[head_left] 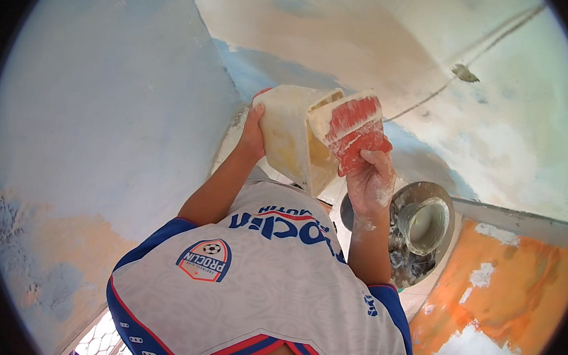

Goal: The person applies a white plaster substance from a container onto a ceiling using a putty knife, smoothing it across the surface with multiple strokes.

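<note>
My left hand grips the side of a cream plastic container, its fingers wrapped round the far edge. The container is tilted, with its open mouth turned to the right and stained with dried filler. In my right hand is a red putty spreader, held upright with the thumb across its lower part. White putty is smeared along the spreader's blade, which is at the container's rim; whether the two touch I cannot tell. White residue also covers the right palm and wrist.
Below on the right, a round pot of whitish liquid stands on a dark, splattered round base. A patchy blue wall rises on the left, a patched wall ahead, and an orange wall with white patches at the right.
</note>
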{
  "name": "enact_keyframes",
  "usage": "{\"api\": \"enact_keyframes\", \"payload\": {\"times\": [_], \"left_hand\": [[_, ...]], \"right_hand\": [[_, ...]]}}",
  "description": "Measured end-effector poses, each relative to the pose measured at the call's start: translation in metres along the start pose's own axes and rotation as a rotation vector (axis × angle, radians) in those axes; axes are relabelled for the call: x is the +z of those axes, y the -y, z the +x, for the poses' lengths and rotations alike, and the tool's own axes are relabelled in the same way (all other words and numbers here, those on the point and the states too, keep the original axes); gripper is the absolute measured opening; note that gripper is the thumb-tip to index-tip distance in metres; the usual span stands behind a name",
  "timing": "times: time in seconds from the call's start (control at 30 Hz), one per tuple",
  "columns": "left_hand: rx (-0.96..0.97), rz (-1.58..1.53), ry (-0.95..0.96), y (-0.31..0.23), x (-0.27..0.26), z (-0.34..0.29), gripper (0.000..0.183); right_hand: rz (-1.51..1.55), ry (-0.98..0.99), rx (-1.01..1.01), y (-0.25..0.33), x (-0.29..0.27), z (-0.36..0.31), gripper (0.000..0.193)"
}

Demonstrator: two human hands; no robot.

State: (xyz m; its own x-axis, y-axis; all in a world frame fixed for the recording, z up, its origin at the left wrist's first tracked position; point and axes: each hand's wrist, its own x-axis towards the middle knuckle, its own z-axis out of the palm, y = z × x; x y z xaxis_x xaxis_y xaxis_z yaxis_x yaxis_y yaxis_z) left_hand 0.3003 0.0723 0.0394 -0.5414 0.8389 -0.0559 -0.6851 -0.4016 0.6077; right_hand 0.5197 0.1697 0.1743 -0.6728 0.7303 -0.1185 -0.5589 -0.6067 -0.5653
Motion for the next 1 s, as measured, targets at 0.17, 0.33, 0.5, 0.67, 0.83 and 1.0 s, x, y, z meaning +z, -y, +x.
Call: {"api": "enact_keyframes", "payload": {"times": [0.17, 0.33, 0.5, 0.67, 0.83, 1.0], "left_hand": [[0.02, 0.012, 0.021, -0.047, -0.028, 0.015, 0.061], [0.043, 0.065, -0.005, -0.094, -0.07, 0.038, 0.066], [-0.066, 0.017, 0.001, -0.145, -0.105, 0.059, 0.067], [-0.167, 0.062, 0.038, -0.184, -0.124, 0.082, 0.069], [-0.201, -0.017, -0.004, -0.2, -0.133, 0.096, 0.07], [-0.226, -0.037, -0.053, -0.21, -0.135, 0.101, 0.072]], "right_hand": [[-0.031, 0.027, -0.009, -0.034, 0.033, 0.032, 0.062], [0.06, 0.089, 0.007, -0.069, 0.07, 0.062, 0.061], [0.164, 0.047, 0.013, -0.11, 0.098, 0.092, 0.054], [0.285, 0.054, -0.024, -0.151, 0.097, 0.108, 0.045], [0.378, 0.144, 0.12, -0.179, 0.095, 0.112, 0.047], [0.17, 0.071, 0.03, -0.184, 0.113, 0.127, 0.049]]}}
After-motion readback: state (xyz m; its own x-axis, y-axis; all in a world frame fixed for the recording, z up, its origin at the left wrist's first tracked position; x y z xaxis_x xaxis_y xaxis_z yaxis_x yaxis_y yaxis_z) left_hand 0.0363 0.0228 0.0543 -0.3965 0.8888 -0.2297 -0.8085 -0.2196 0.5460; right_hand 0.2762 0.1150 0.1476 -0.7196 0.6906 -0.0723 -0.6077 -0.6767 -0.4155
